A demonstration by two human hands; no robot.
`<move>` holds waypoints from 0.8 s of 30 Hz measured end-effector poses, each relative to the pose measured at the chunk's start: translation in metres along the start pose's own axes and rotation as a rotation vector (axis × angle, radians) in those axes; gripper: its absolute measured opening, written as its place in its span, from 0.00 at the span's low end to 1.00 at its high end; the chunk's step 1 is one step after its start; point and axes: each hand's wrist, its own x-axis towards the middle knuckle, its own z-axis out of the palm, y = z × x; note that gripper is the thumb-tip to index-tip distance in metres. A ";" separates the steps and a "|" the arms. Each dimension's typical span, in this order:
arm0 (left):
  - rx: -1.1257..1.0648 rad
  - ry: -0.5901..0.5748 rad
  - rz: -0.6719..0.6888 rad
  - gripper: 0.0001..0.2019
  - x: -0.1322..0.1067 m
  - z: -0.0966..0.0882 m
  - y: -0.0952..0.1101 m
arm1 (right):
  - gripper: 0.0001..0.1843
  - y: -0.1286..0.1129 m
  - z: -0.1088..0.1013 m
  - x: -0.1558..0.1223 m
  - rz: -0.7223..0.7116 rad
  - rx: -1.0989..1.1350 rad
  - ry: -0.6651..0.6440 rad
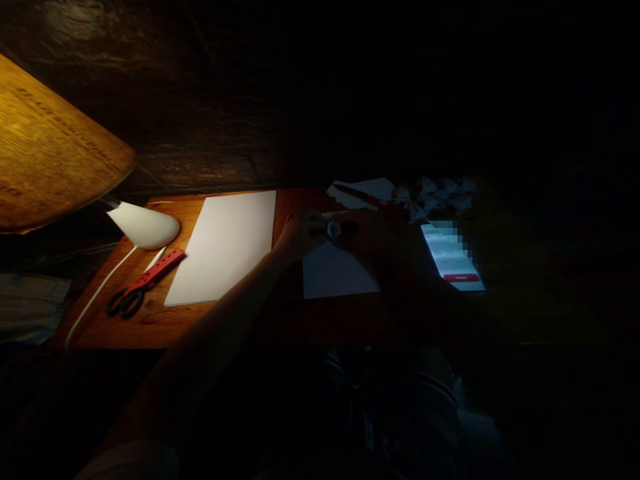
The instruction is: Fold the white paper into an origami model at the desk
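Here we are at a dim wooden desk (165, 327), and all the action sits under the lamp's glow! The left hand (300, 237) curls closed against a small white cylinder (333, 230), pinching it from the side, while the right hand (370, 243) meets it from the other side, so deep in shadow that I can't tell its grip. That cylinder sits just above a white sheet of paper (340, 270), with the hands right at the sheet's top edge. To the left, a larger white sheet (223, 247) lies flat beside a red perforated ruler (155, 272) and black-handled scissors (125, 301). Up top, a white lamp base (145, 227) stands under a shade (50, 147) printed with lettering, unreadable from here. To the right, a lit phone (453, 257) shows a red button, its words too small to read, and crumpled paper (435, 197) lies beyond it. No brand in sight!
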 end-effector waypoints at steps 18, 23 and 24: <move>0.025 0.001 -0.049 0.08 0.000 -0.001 0.005 | 0.18 0.008 0.009 0.005 -0.035 -0.006 0.022; 0.030 0.039 -0.068 0.16 -0.001 -0.001 0.006 | 0.19 0.001 0.001 0.001 0.056 -0.049 -0.007; 0.031 0.042 -0.064 0.18 -0.001 -0.001 0.007 | 0.18 0.001 0.001 0.001 0.056 -0.053 -0.013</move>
